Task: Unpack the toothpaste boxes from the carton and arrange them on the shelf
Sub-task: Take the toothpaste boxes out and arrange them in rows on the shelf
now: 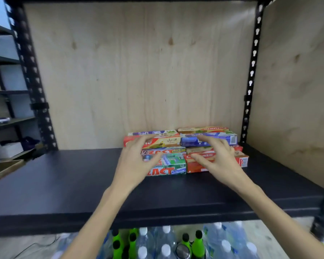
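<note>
My left hand (137, 161) and right hand (218, 157), fingers spread and loosely bent, gripping nothing, hover over the stacked toothpaste boxes (183, 152) at the back right of the black shelf (64, 184).

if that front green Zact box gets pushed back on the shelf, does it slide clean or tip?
Likely slides. The green Zact box lies flat on its long side on the smooth dark shelf, so tipping looks unlikely. It is thin printed card, probably light and easy to dent. More boxes sit on it, with the orange box close beside, so those may shift too.
</note>
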Tool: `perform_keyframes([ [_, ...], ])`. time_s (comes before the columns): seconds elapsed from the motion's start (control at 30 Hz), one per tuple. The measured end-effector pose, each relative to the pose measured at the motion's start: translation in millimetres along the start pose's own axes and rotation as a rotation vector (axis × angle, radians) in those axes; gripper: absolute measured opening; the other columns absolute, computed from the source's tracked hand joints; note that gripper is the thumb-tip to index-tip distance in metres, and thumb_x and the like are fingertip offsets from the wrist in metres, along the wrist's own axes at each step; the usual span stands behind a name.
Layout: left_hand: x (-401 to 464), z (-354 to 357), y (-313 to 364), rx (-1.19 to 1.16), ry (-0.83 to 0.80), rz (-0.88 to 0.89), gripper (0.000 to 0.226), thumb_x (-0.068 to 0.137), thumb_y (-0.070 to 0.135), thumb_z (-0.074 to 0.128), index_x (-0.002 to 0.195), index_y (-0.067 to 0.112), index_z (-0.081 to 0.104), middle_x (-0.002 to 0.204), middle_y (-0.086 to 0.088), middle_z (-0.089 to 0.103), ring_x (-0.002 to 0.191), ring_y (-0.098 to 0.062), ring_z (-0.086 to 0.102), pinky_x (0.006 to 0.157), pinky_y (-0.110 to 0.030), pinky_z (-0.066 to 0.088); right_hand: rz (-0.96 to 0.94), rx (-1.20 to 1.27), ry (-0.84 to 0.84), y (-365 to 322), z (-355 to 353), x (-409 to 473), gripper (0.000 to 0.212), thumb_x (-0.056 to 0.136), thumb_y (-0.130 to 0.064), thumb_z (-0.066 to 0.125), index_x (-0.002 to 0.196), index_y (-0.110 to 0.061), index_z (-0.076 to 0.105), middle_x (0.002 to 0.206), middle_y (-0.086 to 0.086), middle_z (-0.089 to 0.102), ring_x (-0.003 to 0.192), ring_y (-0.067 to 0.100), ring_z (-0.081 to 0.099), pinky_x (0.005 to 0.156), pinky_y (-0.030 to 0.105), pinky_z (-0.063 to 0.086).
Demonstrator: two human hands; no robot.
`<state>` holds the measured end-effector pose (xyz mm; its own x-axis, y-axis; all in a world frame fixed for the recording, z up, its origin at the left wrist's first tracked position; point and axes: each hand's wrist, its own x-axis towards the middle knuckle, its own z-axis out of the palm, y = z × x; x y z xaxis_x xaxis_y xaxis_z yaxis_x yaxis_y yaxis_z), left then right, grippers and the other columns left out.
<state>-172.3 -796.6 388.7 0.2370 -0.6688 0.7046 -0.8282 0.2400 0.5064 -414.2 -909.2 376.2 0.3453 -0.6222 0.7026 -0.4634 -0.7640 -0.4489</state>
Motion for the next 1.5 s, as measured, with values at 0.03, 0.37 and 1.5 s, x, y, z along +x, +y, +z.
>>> perform_keyframes([
  [0.03, -14, 0, 6, -0.018, -0.007, -0.009, 0.051, 0.083, 0.05, 0.073, 0.13, 0.039, 0.055, 0.122, 0.028, 0.057, 0.118, 0.0, 0.054, 0.1, -0.038, 0.05, -0.006, 0.024, 0.0, -8, 0, -10, 0.057, 0.087, -0.047, 0.073, 0.139, -0.031, 0.055, 0.132, -0.021, 0.054, 0.131, 0.012, 0.038, 0.109, 0.036, 0.029],
  [0.37, -186, -14, 55, -0.115, 0.047, -0.024, 0.055, 0.091, 0.029, 0.071, 0.141, 0.035, 0.048, 0.124, 0.022, 0.055, 0.124, -0.011, 0.048, 0.107, -0.031, 0.037, 0.045, 0.16, 0.011, -84, 12, -172, 0.06, 0.09, -0.038, 0.073, 0.145, -0.029, 0.049, 0.127, -0.013, 0.056, 0.121, 0.01, 0.042, 0.104, 0.019, 0.032],
  [1.5, -631, 115, -225, 0.562, -0.773, -1.204, 0.105, 0.084, 0.027, 0.077, 0.155, -0.001, 0.004, 0.155, -0.033, 0.018, 0.144, -0.047, 0.021, 0.117, -0.051, 0.026, 1.159, -0.216, -0.546, 87, 265, -610, 0.08, 0.081, -0.021, 0.08, 0.149, -0.02, 0.037, 0.127, 0.02, 0.063, 0.116, 0.041, 0.055, 0.097, 0.053, 0.046],
])
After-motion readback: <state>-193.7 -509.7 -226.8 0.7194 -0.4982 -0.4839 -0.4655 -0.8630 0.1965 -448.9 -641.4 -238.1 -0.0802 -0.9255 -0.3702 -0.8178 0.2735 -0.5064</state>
